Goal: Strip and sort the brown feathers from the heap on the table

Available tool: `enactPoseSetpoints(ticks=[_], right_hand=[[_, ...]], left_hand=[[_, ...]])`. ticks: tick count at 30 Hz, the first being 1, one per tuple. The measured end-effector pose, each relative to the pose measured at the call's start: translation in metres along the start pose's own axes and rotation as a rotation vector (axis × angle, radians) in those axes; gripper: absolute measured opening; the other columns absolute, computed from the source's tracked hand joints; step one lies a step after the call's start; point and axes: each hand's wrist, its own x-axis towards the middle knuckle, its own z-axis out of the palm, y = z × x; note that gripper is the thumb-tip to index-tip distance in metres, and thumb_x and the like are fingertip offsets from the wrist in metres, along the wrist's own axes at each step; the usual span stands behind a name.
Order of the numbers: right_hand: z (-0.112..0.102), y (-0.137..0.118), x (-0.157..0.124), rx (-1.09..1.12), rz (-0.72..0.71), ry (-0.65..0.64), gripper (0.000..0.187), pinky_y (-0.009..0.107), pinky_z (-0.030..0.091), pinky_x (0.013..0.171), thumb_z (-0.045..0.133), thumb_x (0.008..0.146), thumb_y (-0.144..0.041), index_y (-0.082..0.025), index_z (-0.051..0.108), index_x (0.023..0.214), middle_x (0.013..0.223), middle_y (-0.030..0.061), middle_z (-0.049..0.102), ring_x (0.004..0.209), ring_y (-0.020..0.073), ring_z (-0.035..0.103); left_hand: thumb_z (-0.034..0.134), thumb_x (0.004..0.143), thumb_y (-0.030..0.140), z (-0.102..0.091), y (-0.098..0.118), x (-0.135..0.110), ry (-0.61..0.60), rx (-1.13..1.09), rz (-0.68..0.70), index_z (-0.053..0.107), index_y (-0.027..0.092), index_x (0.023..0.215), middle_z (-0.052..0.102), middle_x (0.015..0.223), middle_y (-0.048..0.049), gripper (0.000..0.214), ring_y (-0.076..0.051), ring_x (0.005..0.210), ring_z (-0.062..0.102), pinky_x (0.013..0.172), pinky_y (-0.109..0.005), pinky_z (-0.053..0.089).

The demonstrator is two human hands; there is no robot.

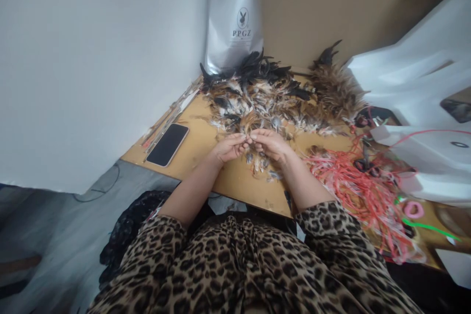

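My left hand and my right hand meet over the wooden table, thumbs and fingertips pinched together. A small tuft of brown feathers stands at the pinched fingertips, its base hidden by them. Just beyond lies a wide pile of brown, white and black feathers. Several small pale-tipped feather pieces lie on the tabletop below and between my hands.
A dark-screened phone lies at left by thin sticks. Behind the feathers stands a white PPGZ bag. At right are tangled red ribbons, black-handled scissors, a pink ring and a white machine.
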Motion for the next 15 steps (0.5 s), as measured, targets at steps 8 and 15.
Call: enactPoseSetpoints(ticks=[8,15], right_hand=[[-0.0008,-0.0001,0.0026,-0.046,-0.072,0.096,0.025,0.020,0.021,0.042,0.073,0.058,-0.032,-0.014,0.057,0.064,0.057,-0.0009,0.058,0.043,0.0034,0.033],[-0.0019,0.0027,0.0049,-0.269,-0.160,0.324,0.027,0.020,0.022,0.043,0.069,0.060,-0.039,-0.016,0.057,0.067,0.046,-0.0065,0.046,0.040,0.0044,0.031]], left_hand=[[0.057,0.077,0.012,-0.0002,-0.0014,0.0046,0.077,0.062,0.032,0.062,0.008,0.081,0.066,0.076,-0.0051,0.007,-0.005,0.057,0.060,0.050,-0.013,0.043],[0.061,0.076,0.022,-0.0010,-0.0074,0.0079,0.189,0.259,0.090,0.063,0.007,0.082,0.068,0.083,-0.0113,0.017,-0.009,0.062,0.063,0.052,-0.016,0.044]])
